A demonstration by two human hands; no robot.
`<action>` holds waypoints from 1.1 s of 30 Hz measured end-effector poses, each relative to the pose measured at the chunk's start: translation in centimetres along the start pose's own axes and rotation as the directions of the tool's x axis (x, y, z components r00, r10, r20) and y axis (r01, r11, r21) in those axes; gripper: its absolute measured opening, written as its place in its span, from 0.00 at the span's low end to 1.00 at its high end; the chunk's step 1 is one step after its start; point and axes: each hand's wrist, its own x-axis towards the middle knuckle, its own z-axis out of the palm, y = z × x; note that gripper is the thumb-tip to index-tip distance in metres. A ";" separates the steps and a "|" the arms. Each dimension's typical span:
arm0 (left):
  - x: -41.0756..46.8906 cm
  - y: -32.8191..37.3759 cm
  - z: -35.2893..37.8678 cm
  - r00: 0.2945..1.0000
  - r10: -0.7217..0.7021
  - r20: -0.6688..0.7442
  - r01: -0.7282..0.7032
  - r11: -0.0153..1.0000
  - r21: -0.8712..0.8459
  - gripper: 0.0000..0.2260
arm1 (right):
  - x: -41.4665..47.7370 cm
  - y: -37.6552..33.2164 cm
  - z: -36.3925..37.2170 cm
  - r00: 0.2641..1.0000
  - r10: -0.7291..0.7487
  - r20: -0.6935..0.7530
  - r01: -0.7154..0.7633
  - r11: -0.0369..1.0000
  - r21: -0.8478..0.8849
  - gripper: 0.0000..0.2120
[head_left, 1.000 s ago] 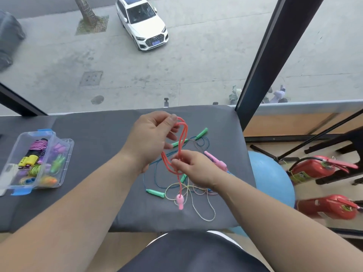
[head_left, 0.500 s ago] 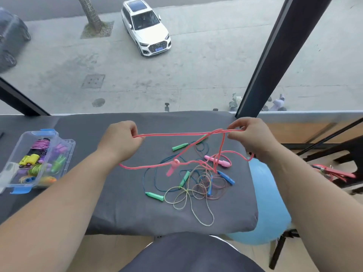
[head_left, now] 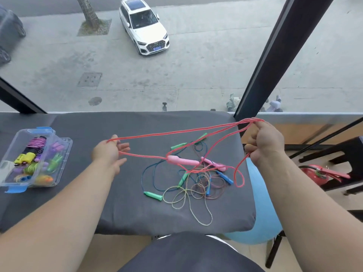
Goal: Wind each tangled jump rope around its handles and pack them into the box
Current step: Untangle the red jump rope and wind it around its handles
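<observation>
Holding red rope (head_left: 176, 132) stretched left-right; right hand (head_left: 265, 146) fingers curled gripping it, left hand (head_left: 108, 154) fingers spread inside loop.

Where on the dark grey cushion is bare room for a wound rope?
Bare dark grey cushion lies between the clear plastic box and the left hand, also along the far edge by the window. The right half is crowded with the tangle of thin coloured ropes.
</observation>
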 end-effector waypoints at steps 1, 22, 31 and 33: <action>-0.2 0.2 0.3 0.993 -0.084 0.088 0.098 0.981 -0.165 0.19 | 0.1 0.3 0.0 1.000 0.031 0.004 -0.031 0.999 0.039 0.10; -3.4 0.7 1.8 0.948 -0.271 0.166 0.314 0.878 -0.360 0.19 | 0.2 9.2 -2.8 0.785 0.130 0.606 0.602 0.072 -0.796 0.07; 1.2 -2.0 -3.3 0.951 -0.230 -0.208 0.150 0.928 -0.341 0.13 | 3.4 11.2 -7.2 0.960 -0.054 0.274 0.277 0.048 -0.960 0.18; 0.3 -2.2 -2.2 0.979 -0.135 -0.150 0.105 0.976 -0.193 0.13 | 3.5 10.8 -6.2 0.952 -0.074 0.297 0.303 0.090 -0.949 0.18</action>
